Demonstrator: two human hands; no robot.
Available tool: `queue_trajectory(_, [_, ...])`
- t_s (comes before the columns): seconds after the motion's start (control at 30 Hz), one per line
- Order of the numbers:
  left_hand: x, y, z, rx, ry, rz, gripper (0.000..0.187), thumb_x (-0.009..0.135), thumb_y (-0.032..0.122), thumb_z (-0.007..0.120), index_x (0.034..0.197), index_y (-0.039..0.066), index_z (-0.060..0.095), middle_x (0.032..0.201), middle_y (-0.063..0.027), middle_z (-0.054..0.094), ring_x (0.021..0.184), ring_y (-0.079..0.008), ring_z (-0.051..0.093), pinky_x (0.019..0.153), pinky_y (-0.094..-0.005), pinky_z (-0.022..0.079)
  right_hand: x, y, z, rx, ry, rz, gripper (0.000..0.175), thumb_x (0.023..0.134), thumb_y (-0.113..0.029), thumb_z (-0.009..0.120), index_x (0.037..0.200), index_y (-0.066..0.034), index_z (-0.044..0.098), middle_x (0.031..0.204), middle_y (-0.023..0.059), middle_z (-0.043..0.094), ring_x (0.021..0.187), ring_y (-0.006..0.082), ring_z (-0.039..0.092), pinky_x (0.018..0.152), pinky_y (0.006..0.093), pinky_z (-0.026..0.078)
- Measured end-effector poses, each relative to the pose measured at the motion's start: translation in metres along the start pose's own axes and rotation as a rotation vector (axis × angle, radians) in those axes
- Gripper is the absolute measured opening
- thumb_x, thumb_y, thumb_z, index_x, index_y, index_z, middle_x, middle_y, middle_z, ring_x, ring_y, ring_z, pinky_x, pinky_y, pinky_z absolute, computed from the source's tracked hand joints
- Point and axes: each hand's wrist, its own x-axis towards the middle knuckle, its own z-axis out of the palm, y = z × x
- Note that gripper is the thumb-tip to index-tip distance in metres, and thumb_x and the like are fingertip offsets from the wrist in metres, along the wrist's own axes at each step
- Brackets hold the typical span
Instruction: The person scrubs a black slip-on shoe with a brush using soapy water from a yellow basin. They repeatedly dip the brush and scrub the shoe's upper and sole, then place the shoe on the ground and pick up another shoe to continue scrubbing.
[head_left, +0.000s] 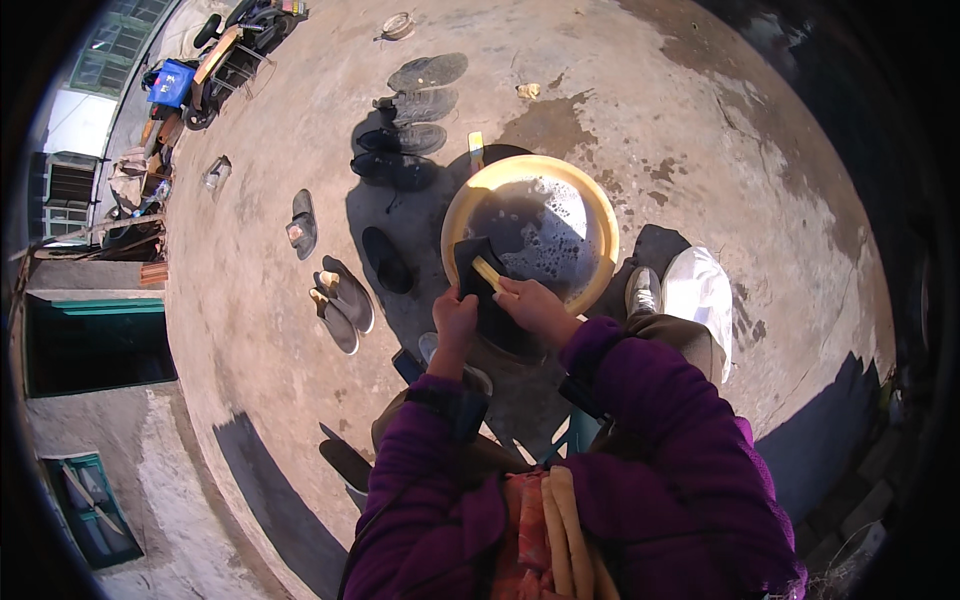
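Observation:
A yellow plastic basin (604, 225) of dark, sudsy water stands on the ground before me. At its near left rim my left hand (455, 319) grips the edge of a long black piece (474, 281), possibly a shoe; its exact kind is hard to tell. My right hand (534, 306) is closed around a narrow yellow brush or stick (487, 271), which lies against the black piece. The brush's working side is hidden. Both wrists rest close together over the basin's near edge.
Several dark shoes (405, 140) stand in a row beyond the basin. Grey shoes (343, 296) and a slipper (302, 225) lie to the left. A yellow-handled item (476, 146) pokes out behind the basin. A white bag (696, 289) covers ground beside my right shoe (643, 291).

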Motion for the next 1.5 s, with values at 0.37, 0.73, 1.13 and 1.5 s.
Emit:
queue_trajectory(0.37, [0.004,-0.006,-0.005,-0.024,-0.017,0.067,0.028,0.075,0.004,0.053,0.096,0.000,0.071,0.073,-0.0027,0.066,0.067,-0.0089,0.060,0.065,-0.0256,0.049,-0.006,-0.003,0.001,0.047,-0.125,0.063,0.052,0.090,-0.036,0.055,0.130,-0.0017,0.056,0.096,0.0282,0.066,0.092,0.0439,0.063,0.081,0.0445,0.050])
queue_trajectory(0.73, [0.010,-0.012,-0.016,-0.082,0.047,0.043,0.034,0.075,0.007,0.053,0.104,-0.001,0.070,0.078,-0.0077,0.071,0.069,-0.0133,0.064,0.068,-0.0295,0.051,-0.008,-0.001,0.000,-0.031,-0.198,0.055,0.048,0.091,-0.037,0.052,0.127,-0.0060,0.058,0.097,0.0263,0.066,0.095,0.0419,0.064,0.084,0.0466,0.049])
queue_trajectory(1.13, [0.015,-0.006,-0.017,-0.001,0.066,0.066,0.034,0.074,0.012,0.054,0.102,0.002,0.070,0.074,-0.0165,0.068,0.070,-0.0213,0.068,0.070,-0.0332,0.052,-0.001,0.007,0.004,0.147,-0.198,0.095,0.046,0.090,-0.030,0.055,0.126,-0.0016,0.057,0.090,0.0270,0.066,0.090,0.0417,0.065,0.078,0.0425,0.050])
queue_trajectory(1.5, [0.016,-0.009,-0.019,-0.019,0.080,0.083,0.031,0.076,0.010,0.055,0.100,0.000,0.070,0.075,-0.0089,0.069,0.069,-0.0163,0.064,0.068,-0.0314,0.051,-0.004,-0.004,0.005,0.185,-0.177,0.011,0.048,0.091,-0.034,0.055,0.128,-0.0036,0.056,0.096,0.0265,0.066,0.093,0.0413,0.064,0.080,0.0431,0.050])
